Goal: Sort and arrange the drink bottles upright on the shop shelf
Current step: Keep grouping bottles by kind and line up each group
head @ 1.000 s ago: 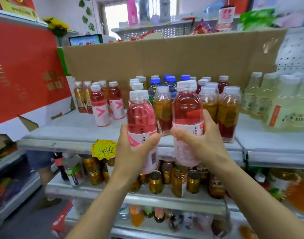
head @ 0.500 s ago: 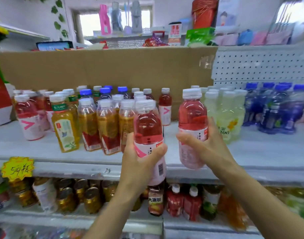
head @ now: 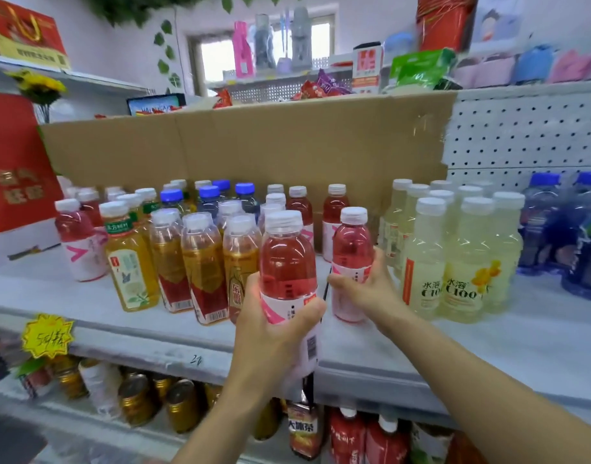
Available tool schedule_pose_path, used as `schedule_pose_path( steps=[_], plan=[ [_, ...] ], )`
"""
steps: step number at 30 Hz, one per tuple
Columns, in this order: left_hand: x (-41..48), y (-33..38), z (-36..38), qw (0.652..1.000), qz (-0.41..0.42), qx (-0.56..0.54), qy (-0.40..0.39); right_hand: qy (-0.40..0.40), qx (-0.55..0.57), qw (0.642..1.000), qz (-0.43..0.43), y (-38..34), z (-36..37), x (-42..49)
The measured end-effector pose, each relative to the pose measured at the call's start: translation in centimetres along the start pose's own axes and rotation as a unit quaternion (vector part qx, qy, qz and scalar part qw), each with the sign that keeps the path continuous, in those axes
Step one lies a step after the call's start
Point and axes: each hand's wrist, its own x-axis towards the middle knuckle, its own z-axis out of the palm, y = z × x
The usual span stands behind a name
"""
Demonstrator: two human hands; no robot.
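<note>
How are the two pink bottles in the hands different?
The left bottle, in the left hand, is in front of the shelf; the right bottle, in the right hand, is over the shelf, beside the yellow bottles. The left bottle shows a barcode; the right bottle doesn't. Both are upright, pink, white-capped.

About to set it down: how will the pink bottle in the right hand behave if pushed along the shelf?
Probably heavy for its size: the pink bottle in the right hand looks nearly full. Tall and narrow, so likely to tip if pushed high; pale yellow bottles stand close beside.
</note>
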Motion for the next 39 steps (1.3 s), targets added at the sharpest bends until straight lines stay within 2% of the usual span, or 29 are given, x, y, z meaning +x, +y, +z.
schedule_pose_path(
  steps=[4, 9, 13, 17, 19, 21, 22, 23, 25, 26, 28, 30, 31, 34, 36, 39],
  plan=[
    [0.8, 0.0, 0.1, 1.000, 0.001, -0.003, 0.001, -0.018, -0.026, 0.999, 0.007, 1.2, 1.6, 4.0],
    [1.4, -0.3, 0.0, 1.000, -0.006, -0.001, 0.005, 0.001, -0.034, 0.999, 0.028, 1.7, 3.1, 7.2],
    [1.3, -0.4, 0.0, 1.000, -0.012, 0.015, -0.001, -0.008, -0.046, 0.998, 0.045, 1.5, 2.7, 7.9],
    [1.3, -0.3, 0.1, 1.000, -0.007, 0.029, 0.003, -0.053, -0.056, 0.994, 0.077, 0.5, 1.6, 6.1],
    [1.3, -0.3, 0.1, 1.000, -0.002, 0.031, 0.005, -0.022, -0.083, 0.994, 0.061, -0.8, 1.0, 4.1],
    [1.3, -0.3, 0.2, 0.999, -0.001, 0.037, 0.010, 0.031, -0.063, 0.998, -0.001, -2.8, 0.3, 1.3],
    [1.3, -0.3, 0.4, 0.999, -0.001, 0.043, 0.018, 0.011, -0.017, 0.999, -0.036, -4.0, -0.1, -0.5],
    [1.2, -0.4, 0.6, 0.998, 0.001, 0.051, 0.026, -0.047, 0.023, 0.996, -0.069, -5.3, -0.3, -2.5],
    [1.0, -0.4, 1.3, 0.997, 0.013, 0.075, 0.030, -0.168, 0.017, 0.981, -0.097, -7.2, -0.3, -5.8],
    [0.8, -0.4, 1.8, 0.995, 0.025, 0.090, 0.022, -0.191, -0.005, 0.976, -0.104, -7.6, -0.3, -6.7],
    [0.6, -0.4, 2.7, 0.991, 0.045, 0.125, -0.001, -0.155, -0.031, 0.980, -0.118, -7.6, -0.5, -7.1],
    [0.6, -0.4, 3.2, 0.979, 0.079, 0.188, -0.013, -0.100, -0.047, 0.986, -0.123, -7.0, -1.2, -6.6],
    [0.8, -0.5, 3.2, 0.962, 0.116, 0.249, 0.004, -0.076, -0.055, 0.988, -0.123, -6.6, -1.7, -6.3],
    [1.6, -1.6, 2.5, 0.898, 0.203, 0.373, 0.113, -0.018, -0.082, 0.992, -0.097, -4.9, -2.3, -4.6],
    [2.4, -2.6, 2.0, 0.880, 0.182, 0.413, 0.143, 0.003, -0.109, 0.991, -0.072, -3.8, -2.0, -3.3],
    [3.7, -4.0, 1.6, 0.868, 0.129, 0.463, 0.124, -0.004, -0.129, 0.990, -0.052, -2.9, -0.8, -0.7]
  ],
)
